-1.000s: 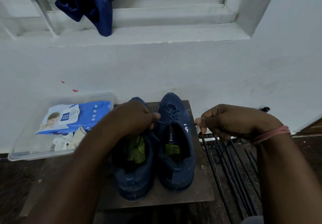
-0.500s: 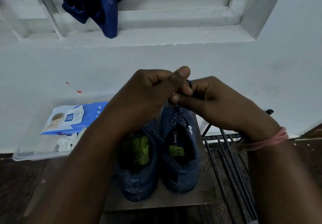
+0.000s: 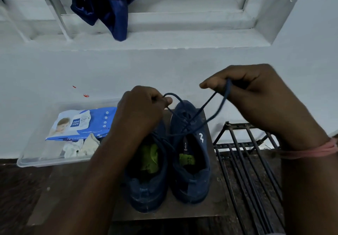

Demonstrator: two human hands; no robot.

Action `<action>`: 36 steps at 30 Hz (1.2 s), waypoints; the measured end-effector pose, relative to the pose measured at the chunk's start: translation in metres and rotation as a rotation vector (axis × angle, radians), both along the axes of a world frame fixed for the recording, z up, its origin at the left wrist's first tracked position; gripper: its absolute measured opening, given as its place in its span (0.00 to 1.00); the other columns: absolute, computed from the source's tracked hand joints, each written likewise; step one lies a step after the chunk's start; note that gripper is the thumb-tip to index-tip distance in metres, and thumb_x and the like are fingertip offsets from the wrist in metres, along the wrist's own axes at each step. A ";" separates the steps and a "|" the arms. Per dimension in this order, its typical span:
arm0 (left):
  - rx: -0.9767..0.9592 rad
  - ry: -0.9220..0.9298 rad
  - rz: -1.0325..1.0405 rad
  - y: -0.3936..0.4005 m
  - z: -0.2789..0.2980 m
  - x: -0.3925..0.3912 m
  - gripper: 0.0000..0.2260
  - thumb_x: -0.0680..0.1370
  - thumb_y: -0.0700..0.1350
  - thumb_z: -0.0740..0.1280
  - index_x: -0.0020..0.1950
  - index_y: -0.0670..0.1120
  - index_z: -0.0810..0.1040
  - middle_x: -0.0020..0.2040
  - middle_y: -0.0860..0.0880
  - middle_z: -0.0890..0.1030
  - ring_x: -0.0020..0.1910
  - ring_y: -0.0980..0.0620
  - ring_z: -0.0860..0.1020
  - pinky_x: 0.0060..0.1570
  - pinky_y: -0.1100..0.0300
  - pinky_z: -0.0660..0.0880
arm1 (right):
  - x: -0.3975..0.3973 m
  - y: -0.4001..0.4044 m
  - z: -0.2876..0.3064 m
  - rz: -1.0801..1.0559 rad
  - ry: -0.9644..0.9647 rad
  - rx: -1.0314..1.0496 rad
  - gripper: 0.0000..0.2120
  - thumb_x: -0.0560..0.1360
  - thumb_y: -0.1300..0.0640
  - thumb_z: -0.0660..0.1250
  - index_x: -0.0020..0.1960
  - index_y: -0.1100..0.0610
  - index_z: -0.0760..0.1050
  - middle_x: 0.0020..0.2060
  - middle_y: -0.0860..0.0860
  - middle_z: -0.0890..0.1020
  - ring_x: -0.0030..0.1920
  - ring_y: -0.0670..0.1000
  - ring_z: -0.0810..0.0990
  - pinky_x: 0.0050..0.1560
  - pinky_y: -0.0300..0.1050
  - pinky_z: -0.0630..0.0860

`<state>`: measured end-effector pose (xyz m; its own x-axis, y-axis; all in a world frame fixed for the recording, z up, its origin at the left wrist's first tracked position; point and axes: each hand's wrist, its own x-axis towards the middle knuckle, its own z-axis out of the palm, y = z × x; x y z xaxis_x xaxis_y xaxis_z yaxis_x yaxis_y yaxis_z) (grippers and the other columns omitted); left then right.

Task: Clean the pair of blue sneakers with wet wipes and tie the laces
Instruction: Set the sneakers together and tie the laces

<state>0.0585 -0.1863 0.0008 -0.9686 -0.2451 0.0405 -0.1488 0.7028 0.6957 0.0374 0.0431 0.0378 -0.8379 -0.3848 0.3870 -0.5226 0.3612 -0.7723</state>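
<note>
1. Pair of blue sneakers (image 3: 190, 154) stands side by side on a small brown desk (image 3: 217, 205), toes to the wall; wipes pack (image 3: 82, 123) lies in the clear tray (image 3: 27, 159) at left.
2. Left hand (image 3: 140, 110) pinches one lace end (image 3: 172, 97); fingers curled tight.
3. Right hand (image 3: 256, 95) grips the other end, raised, lace looped over its fingers (image 3: 212, 85).
4. Step judged: tying the right-side sneaker; strands cross above the eyelets.
5. Advice: keep both strands equally taut, seat the crossing low against the tongue, then form loops without slackening.
</note>
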 end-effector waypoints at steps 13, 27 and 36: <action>0.969 -0.197 -0.265 0.008 -0.002 0.000 0.08 0.80 0.48 0.71 0.44 0.47 0.76 0.38 0.46 0.78 0.37 0.50 0.75 0.42 0.59 0.74 | -0.026 0.002 -0.062 -0.006 -0.164 0.027 0.08 0.75 0.67 0.73 0.48 0.56 0.86 0.39 0.48 0.87 0.41 0.47 0.85 0.47 0.47 0.82; 0.950 0.021 0.024 0.023 -0.021 -0.006 0.06 0.76 0.36 0.74 0.45 0.39 0.77 0.36 0.40 0.82 0.35 0.46 0.83 0.38 0.54 0.83 | -0.015 -0.023 -0.060 0.203 -0.360 0.076 0.06 0.75 0.61 0.75 0.41 0.62 0.80 0.37 0.54 0.83 0.39 0.45 0.80 0.44 0.43 0.77; 1.201 -0.063 0.061 0.029 -0.029 -0.009 0.06 0.79 0.36 0.70 0.43 0.39 0.75 0.34 0.44 0.81 0.35 0.49 0.83 0.39 0.59 0.82 | -0.020 -0.022 -0.067 0.028 -0.170 0.071 0.08 0.73 0.65 0.73 0.47 0.53 0.82 0.38 0.48 0.84 0.41 0.48 0.84 0.46 0.51 0.82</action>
<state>0.0495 -0.1568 -0.0277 -0.9461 -0.1394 -0.2924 -0.2168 -0.3983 0.8913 0.0170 0.0214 -0.0294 -0.8775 -0.4302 0.2118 -0.3973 0.4050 -0.8235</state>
